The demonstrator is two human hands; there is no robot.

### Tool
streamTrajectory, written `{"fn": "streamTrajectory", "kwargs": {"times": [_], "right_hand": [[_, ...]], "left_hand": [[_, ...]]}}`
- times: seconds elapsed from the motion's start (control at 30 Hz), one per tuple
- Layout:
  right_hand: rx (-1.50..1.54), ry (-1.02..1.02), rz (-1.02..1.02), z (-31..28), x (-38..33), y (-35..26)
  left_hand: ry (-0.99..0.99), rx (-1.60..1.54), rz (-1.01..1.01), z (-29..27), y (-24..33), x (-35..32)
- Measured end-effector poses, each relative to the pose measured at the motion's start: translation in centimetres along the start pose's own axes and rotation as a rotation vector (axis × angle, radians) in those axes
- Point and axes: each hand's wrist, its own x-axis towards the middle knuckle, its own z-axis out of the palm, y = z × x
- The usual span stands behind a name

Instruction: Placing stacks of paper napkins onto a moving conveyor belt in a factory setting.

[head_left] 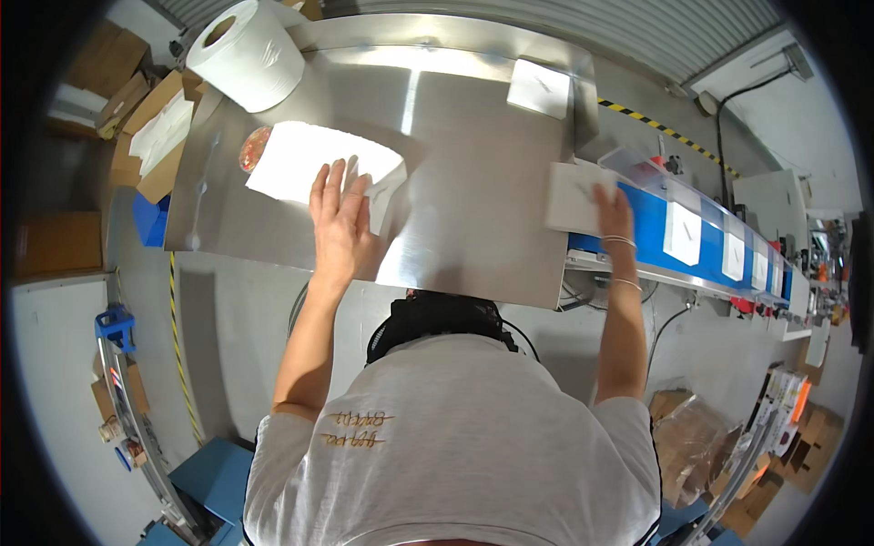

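Plainly visible in the head view, both forearms reach forward over the near side of the table. The left hand (344,214) lies palm down, wrist nearly straight, its fingers extended and slightly spread across the near right part of a white stack (305,164). The right hand (615,217) is well apart from it, reaching over the right side of a flat white square packet (575,198), where the table meets a blue conveyor belt (648,218); whether its fingers pinch the packet or only touch it, I cannot tell.

A brushed-steel table (464,191) with a raised far edge carries the stack, a large white roll (264,68) at the far left and another white packet (539,88) at the far right. More white packets sit in a row on the belt, beside a clear guard. Beyond are a corrugated shutter (583,27) and yellow-and-black floor tape (669,136); an open cardboard box (137,187) stands to the left.

Motion blurs the right hand and its packet. A reddish round object (255,148) is partly covered by the stack, and its kind is unclear. Dark fisheye corners cut off the room's edges.
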Motion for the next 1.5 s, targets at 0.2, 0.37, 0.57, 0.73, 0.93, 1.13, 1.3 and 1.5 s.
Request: {"fn": "streamTrajectory", "kwargs": {"times": [0.2,0.37,0.57,0.73,0.93,1.13,1.3,1.5], "right_hand": [[-0.668,0.340,-0.284,-0.8,-0.9,-3.6],[-0.060,-0.685,-0.482,13.0,-5.6,-13.6],[0.195,-0.647,-0.735,20.2,-5.0,-11.9],[0.086,-0.385,-0.208,9.1,-2.4,-5.1],[-0.510,0.249,-0.164,-2.7,1.8,2.6],[-0.506,-0.114,-0.712,6.1,-1.4,-6.8],[0.107,-0.705,-0.732,18.9,-5.8,-14.3],[0.364,-0.781,-0.236,16.5,-5.8,-12.4]], "left_hand": [[0.026,0.009,0.015,0.1,0.0,-0.1],[-0.017,0.006,0.054,0.6,-0.9,0.1],[-0.037,-0.038,0.008,0.2,-2.5,0.9],[-0.073,0.075,-0.038,-0.6,-1.8,0.7],[0.006,0.037,0.039,-0.1,-1.4,1.0],[0.032,0.041,0.057,-0.1,-1.4,0.6],[-0.031,-0.008,0.072,-0.2,-1.1,1.3],[-0.046,0.078,0.026,-1.0,-3.5,0.7]]}}
